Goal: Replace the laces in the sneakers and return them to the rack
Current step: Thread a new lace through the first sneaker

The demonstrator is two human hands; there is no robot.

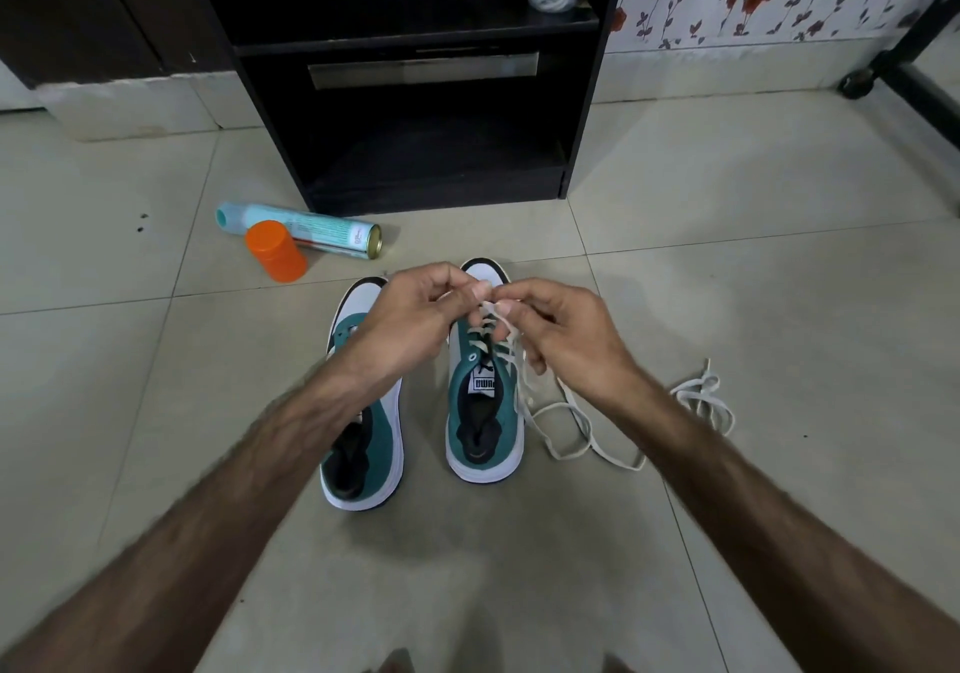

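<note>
Left hand (pixel 415 319) and right hand (pixel 561 329) at frame centre, both pinching the white lace (pixel 524 376) above the right-hand sneaker (pixel 480 412) (green and white, partly laced). Left-hand sneaker (pixel 363 438) just beside it, unlaced. Second lace (pixel 701 397) loose on the tiled floor (pixel 727 283) at right. Black rack (pixel 415 101) at upper centre; orange cap (pixel 275 251) and spray can (pixel 311 231) at centre left.

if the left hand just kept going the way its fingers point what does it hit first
Its fingers point right, toward the other hand. The left hand would most likely meet the lace pinched between both hands, then the right hand almost at once, though depth is hard to judge.
</note>
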